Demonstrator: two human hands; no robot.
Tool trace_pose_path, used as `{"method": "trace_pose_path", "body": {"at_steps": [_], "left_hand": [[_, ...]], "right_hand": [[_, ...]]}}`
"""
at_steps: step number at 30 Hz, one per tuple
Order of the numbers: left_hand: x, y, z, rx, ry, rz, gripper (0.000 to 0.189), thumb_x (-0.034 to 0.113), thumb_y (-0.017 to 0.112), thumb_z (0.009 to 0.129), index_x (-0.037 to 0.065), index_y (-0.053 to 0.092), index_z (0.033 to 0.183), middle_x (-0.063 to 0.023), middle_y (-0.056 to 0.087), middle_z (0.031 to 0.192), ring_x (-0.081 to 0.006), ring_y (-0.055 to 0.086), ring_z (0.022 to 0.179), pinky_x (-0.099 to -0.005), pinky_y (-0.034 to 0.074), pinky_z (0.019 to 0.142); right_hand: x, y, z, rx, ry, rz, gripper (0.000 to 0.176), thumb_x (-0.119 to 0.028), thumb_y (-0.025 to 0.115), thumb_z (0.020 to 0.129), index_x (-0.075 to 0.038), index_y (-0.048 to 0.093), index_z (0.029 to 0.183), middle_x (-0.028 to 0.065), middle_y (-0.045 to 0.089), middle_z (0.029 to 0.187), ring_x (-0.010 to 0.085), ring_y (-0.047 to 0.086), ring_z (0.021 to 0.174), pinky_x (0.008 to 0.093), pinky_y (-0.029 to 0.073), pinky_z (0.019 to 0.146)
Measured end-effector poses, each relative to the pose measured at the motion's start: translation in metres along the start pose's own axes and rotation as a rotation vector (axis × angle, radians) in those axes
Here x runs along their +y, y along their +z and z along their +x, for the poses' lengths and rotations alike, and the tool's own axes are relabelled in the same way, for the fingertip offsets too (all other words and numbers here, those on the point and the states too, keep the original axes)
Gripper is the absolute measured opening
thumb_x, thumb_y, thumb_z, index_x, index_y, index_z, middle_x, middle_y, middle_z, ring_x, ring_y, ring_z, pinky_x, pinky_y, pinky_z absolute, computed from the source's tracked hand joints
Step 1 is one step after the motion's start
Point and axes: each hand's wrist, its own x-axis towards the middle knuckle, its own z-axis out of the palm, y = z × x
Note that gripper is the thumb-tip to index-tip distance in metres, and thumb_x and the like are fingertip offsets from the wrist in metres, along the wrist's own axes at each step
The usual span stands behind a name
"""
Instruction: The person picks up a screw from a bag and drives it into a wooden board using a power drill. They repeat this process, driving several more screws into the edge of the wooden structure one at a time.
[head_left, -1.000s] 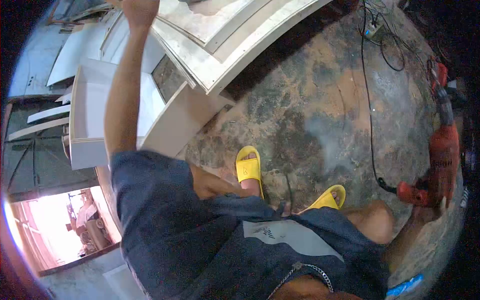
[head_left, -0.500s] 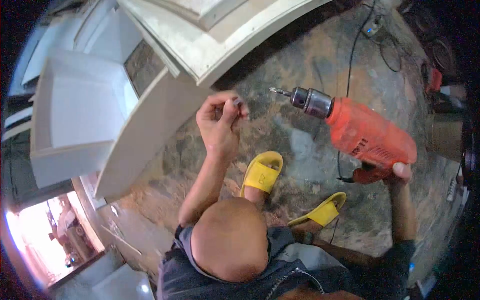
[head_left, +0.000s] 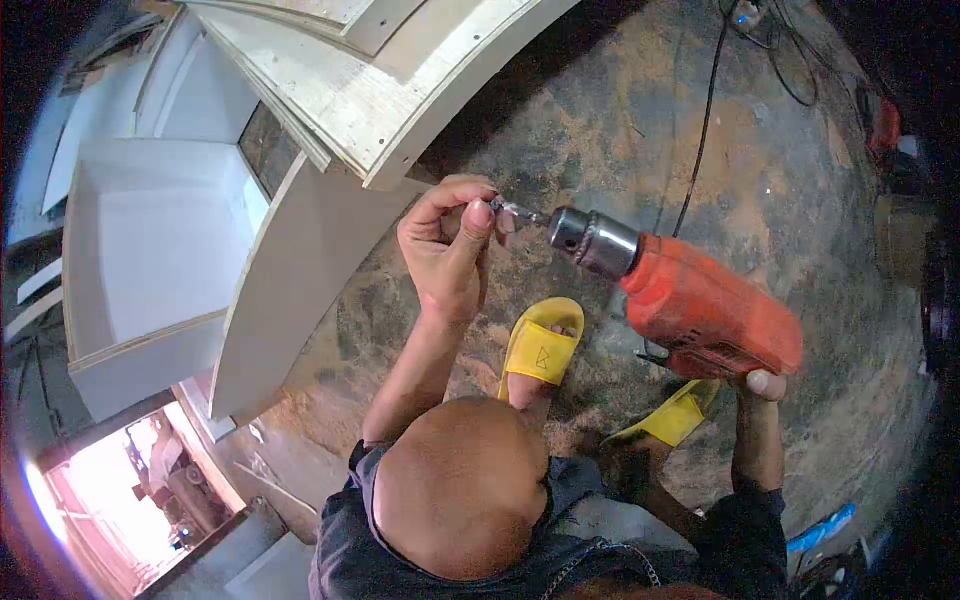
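In the head view, the drill (head_left: 715, 305) is held up above the floor (head_left: 640, 130), between the hands. Its long axis slants from the right hand (head_left: 765, 388), wrapped round the grip, to the left hand (head_left: 450, 245), nearer the bit (head_left: 527, 213), fingers pinched on its tip; whether they hold anything else, I cannot tell.

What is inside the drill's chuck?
A bit juts from the chuck of the drill toward the left fingers. The part inside is covered by the chuck; the far end, at those fingers, is unclear.
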Motion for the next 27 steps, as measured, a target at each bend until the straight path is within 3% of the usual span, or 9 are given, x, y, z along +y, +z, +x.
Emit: {"method": "trace_pose_path", "body": {"at_steps": [3,9,11,14,17,22,27], "left_hand": [[0.003,0.003,0.000,0.002,-0.029,-0.036,0.013,0.009,0.064,0.080,-0.002,0.060,0.087,-0.0104,0.057,0.087,-0.0138,0.056,0.063,-0.0235,0.046,0.050],[0.011,-0.007,0.007,-0.117,-0.012,0.094,0.012,0.008,0.064,0.079,-0.002,0.061,0.084,-0.0111,0.057,0.086,-0.0131,0.057,0.064,-0.0232,0.048,0.052],[0.015,-0.010,0.010,-0.177,-0.006,0.175,0.011,0.007,0.065,0.079,-0.003,0.062,0.083,-0.0113,0.057,0.086,-0.0129,0.057,0.064,-0.0231,0.048,0.053],[0.018,-0.013,0.013,-0.209,0.021,0.236,0.010,0.004,0.066,0.076,-0.003,0.063,0.084,-0.0117,0.058,0.085,-0.0125,0.057,0.065,-0.0227,0.049,0.055],[0.015,-0.016,0.014,-0.196,0.087,0.333,0.013,0.001,0.067,0.074,-0.004,0.063,0.085,-0.0122,0.059,0.084,-0.0124,0.057,0.065,-0.0224,0.049,0.056],[0.007,-0.010,0.011,0.020,0.090,0.046,0.020,-0.002,0.070,0.070,-0.004,0.062,0.089,-0.0122,0.062,0.084,-0.0141,0.060,0.071,-0.0233,0.051,0.060],[0.007,-0.010,0.012,0.055,0.073,0.008,0.030,-0.001,0.070,0.070,-0.003,0.060,0.098,-0.0122,0.064,0.083,-0.0151,0.061,0.073,-0.0257,0.052,0.063]], "right_hand": [[0.001,-0.002,0.001,-0.102,-0.006,-0.057,0.088,-0.039,0.071,0.047,0.004,0.045,0.119,0.0143,0.046,0.121,0.0255,0.047,0.111,0.0349,0.038,0.093],[0.016,-0.006,-0.001,-0.159,-0.101,-0.105,0.088,-0.033,0.067,0.049,0.003,0.037,0.124,0.0173,0.044,0.123,0.0327,0.047,0.111,0.0435,0.040,0.093],[0.013,0.000,-0.005,-0.059,0.032,-0.087,0.096,-0.038,0.070,0.046,0.002,0.034,0.126,0.0143,0.046,0.119,0.0261,0.048,0.111,0.0374,0.039,0.094],[0.005,0.015,-0.002,-0.033,0.119,-0.012,0.096,-0.037,0.070,0.046,0.002,0.033,0.126,0.0142,0.046,0.119,0.0263,0.048,0.111,0.0379,0.039,0.094],[-0.004,0.030,0.000,-0.034,0.195,0.064,0.096,-0.037,0.070,0.046,0.001,0.032,0.126,0.0141,0.046,0.119,0.0266,0.047,0.111,0.0384,0.039,0.094],[-0.012,0.047,-0.001,-0.040,0.281,0.132,0.097,-0.036,0.070,0.046,0.000,0.030,0.126,0.0140,0.046,0.118,0.0271,0.047,0.111,0.0392,0.039,0.094],[-0.016,0.055,0.003,-0.020,0.307,0.149,0.097,-0.036,0.069,0.045,0.000,0.029,0.126,0.0139,0.046,0.118,0.0274,0.047,0.111,0.0399,0.039,0.095]]}}
